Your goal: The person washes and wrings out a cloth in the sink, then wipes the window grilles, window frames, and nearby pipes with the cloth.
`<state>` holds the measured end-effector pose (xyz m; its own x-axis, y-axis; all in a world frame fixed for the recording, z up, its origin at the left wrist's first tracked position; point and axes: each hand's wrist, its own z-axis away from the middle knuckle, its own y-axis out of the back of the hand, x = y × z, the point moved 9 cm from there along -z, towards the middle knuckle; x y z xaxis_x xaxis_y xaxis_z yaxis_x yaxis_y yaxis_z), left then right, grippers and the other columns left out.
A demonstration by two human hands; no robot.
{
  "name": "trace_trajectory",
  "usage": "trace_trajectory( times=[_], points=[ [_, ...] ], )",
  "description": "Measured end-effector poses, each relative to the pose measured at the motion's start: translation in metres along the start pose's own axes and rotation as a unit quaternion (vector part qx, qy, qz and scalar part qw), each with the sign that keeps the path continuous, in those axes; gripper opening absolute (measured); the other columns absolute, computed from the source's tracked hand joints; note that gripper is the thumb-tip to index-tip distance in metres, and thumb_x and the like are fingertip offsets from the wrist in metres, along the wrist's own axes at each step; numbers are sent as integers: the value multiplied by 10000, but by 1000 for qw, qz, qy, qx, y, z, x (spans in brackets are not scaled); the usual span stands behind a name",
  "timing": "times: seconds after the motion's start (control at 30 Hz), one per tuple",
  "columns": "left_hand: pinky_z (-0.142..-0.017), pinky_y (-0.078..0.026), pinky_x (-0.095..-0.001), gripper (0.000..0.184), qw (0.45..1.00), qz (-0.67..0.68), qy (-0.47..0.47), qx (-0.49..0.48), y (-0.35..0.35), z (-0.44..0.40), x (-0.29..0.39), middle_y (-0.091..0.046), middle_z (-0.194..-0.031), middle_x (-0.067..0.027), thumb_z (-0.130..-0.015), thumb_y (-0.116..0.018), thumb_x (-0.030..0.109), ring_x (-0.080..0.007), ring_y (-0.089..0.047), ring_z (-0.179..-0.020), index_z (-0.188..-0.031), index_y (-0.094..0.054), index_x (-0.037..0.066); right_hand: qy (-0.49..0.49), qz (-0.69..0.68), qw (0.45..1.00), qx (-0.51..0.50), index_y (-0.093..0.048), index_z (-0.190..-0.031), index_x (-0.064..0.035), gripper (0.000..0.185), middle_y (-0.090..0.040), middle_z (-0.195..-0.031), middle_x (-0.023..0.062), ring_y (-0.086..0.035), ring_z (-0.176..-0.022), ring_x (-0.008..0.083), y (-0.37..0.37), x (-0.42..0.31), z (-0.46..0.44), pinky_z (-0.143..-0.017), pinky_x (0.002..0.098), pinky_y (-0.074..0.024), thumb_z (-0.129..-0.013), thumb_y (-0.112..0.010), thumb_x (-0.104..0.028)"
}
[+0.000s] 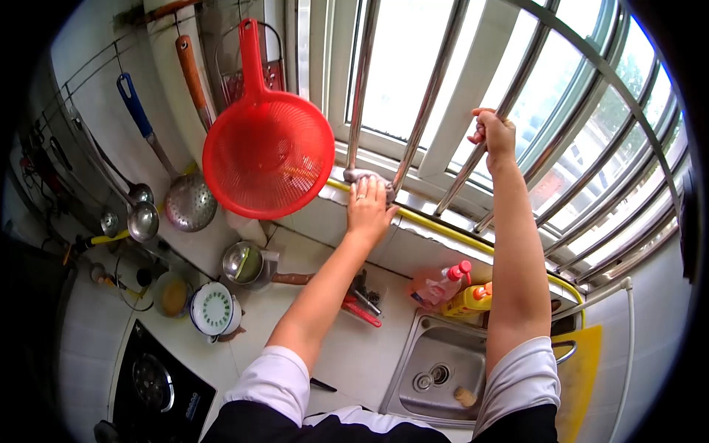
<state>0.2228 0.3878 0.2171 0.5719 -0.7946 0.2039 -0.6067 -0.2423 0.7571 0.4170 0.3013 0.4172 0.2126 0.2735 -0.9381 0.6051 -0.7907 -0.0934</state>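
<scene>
Our left hand [369,214] lies flat, fingers extended, over a grey cloth [390,193] on the window sill [461,224], near the foot of the metal bars. Our right hand [496,138], higher up, is curled around one bar [461,178]. A red strainer [269,159] hangs left of the cloth; below, a sink [436,345] sits in the bench [351,358].

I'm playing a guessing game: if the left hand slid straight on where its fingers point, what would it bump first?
Past the grey cloth it touches, the left hand would probably meet the white window frame first, between two metal bars, though how deep the frame sits is unclear.
</scene>
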Motion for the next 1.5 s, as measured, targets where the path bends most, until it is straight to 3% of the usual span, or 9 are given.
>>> trace_trajectory(
  times=[0.23,0.5,0.6,0.7,0.77,0.97,1.07,1.2,1.5],
  points=[
    [-928,-391,-413,643,992,-9,-6,-126,1,-34,-5,-540,-1140,-106,-687,-674,524,-267,-466,-1154,-1136,-524,90,93,19,990,106,-641,-717,-5,147,-493,-533,2,-428,-369,74,7,5,-3,-366,232,-394,-743,-519,-83],
    [-817,-426,-380,260,995,58,-43,74,28,9,-1,-579,-945,-54,-703,-641,89,-245,-540,-950,-953,-570,104,203,122,949,210,-642,-706,-21,160,-590,-610,69,-579,-595,182,15,-7,8,-636,300,-461,-711,-523,-127],
    [-864,-423,-396,281,943,229,125,206,40,46,-31,-546,-959,-134,-756,-565,14,-339,-519,-927,-1032,-530,49,244,142,932,227,-637,-690,-35,143,-601,-613,71,-592,-598,195,15,-15,13,-644,309,-470,-707,-528,-127],
    [-885,-424,-334,269,490,698,466,234,-30,107,-69,-538,-1129,-72,-864,-508,73,-223,-529,-1032,-1133,-510,57,252,137,931,225,-637,-690,-35,139,-601,-612,71,-590,-595,193,14,-17,15,-640,308,-471,-704,-534,-127],
    [-898,-424,-322,284,399,713,495,294,-15,127,-71,-519,-1173,-48,-907,-493,144,-175,-521,-1049,-1178,-485,58,257,143,930,222,-636,-693,-32,142,-600,-604,72,-592,-589,191,14,-16,14,-635,305,-472,-705,-536,-132],
    [-792,-454,-318,288,494,621,431,429,9,131,-118,-535,-1110,-79,-912,-535,213,-181,-547,-944,-1119,-463,26,258,145,929,223,-627,-681,-38,133,-598,-600,68,-595,-587,194,14,-16,17,-632,308,-475,-701,-539,-136],
    [-896,-399,-397,287,900,227,288,237,16,85,-124,-503,-1164,-157,-887,-531,137,-273,-487,-1081,-1132,-431,26,263,148,928,219,-618,-673,-41,124,-593,-591,64,-591,-579,187,13,-17,17,-623,303,-474,-700,-540,-133],
    [-1029,-225,-491,408,979,40,136,150,24,57,-102,-430,-1282,-189,-861,-567,279,-354,-315,-1259,-1172,-432,51,265,143,929,217,-618,-673,-43,124,-593,-591,61,-587,-570,187,14,-16,15,-617,302,-474,-700,-540,-136],
    [-934,-319,-503,502,989,-31,88,117,21,29,-120,-482,-1203,-161,-850,-536,429,-387,-407,-1152,-1184,-446,64,282,148,920,227,-617,-679,-52,122,-595,-590,59,-586,-561,191,15,-15,17,-629,306,-481,-703,-549,-151]
  ],
)
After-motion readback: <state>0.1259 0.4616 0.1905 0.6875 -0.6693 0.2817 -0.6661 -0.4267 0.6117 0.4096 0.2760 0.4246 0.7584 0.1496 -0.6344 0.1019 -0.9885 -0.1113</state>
